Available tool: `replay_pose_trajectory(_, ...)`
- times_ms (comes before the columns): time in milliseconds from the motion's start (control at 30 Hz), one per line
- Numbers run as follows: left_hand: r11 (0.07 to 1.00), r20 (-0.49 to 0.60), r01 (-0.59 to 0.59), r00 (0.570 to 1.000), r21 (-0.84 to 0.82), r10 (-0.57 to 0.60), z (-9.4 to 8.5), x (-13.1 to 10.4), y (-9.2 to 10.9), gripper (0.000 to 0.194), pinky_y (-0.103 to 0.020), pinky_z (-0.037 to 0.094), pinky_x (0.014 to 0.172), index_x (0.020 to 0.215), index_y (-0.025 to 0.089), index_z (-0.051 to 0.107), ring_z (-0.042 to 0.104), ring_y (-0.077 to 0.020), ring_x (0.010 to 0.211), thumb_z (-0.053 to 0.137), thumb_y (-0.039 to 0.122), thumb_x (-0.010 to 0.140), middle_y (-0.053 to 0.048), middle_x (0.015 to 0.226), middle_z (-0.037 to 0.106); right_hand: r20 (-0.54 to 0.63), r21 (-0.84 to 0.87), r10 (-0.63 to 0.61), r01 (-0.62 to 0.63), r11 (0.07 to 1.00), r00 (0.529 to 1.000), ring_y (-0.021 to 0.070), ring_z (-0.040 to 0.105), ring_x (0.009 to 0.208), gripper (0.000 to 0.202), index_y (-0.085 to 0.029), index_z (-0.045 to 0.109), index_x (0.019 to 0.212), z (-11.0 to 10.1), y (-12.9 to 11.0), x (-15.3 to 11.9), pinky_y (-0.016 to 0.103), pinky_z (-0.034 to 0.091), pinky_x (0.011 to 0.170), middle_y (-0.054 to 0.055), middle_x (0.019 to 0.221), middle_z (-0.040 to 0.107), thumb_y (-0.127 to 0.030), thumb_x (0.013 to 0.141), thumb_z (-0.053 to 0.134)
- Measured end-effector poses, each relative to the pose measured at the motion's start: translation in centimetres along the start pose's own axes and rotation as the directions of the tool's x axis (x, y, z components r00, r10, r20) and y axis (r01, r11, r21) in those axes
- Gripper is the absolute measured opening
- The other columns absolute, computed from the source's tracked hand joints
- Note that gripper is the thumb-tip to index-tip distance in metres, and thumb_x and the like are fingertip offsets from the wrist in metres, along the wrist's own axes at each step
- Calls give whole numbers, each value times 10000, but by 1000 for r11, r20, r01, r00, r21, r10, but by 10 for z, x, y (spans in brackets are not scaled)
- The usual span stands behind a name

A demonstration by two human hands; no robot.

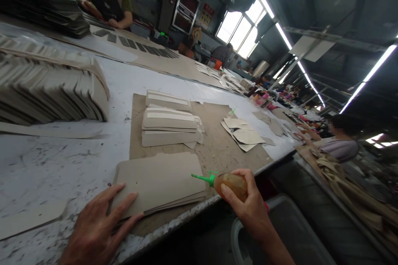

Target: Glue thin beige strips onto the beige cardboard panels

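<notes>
Fingers of right hand (248,207) wrapped round glue bottle (230,184); left hand (99,223) fingers spread flat on card stack (158,182).

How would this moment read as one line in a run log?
left hand: flat on card stack | right hand: grips glue bottle, green nozzle over stack | table

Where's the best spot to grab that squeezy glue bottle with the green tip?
Probably around the fat amber body of the glue bottle, coming from the table's near edge, as the right hand does now. The bottle lies on its side with the thin green nozzle pointing left over the card stack; the round middle gives fingers room, the nozzle does not.
</notes>
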State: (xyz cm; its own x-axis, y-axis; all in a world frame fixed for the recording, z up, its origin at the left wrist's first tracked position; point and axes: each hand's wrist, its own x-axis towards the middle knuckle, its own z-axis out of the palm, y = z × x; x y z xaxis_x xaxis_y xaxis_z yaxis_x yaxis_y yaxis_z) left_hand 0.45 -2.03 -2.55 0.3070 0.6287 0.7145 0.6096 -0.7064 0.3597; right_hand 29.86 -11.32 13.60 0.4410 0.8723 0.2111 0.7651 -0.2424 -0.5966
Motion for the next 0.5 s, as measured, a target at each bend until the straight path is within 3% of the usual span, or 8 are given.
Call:
replay_pose_trajectory(267,999,-43,-41,998,-24,40,6,-4,-6,378,-517,410,897,1249,245,543,528,-360,1093,564,368,892,-165,1299,496,14,-20,-63,63,998,998,198,562,903,285,-220,465,1038,8,8,8,358,478,822,35,1005,530,-366,826,589)
replay_pose_trajectory(500,1000,30,-23,999,-16,23,8,-8,-10,418,-553,401,922,1282,244,503,495,-366,1132,512,423,904,-154,1355,438,1,-39,-106,106,994,994,200,530,931,281,-237,469,1030,9,12,14,360,449,846,28,1021,504,-332,804,606)
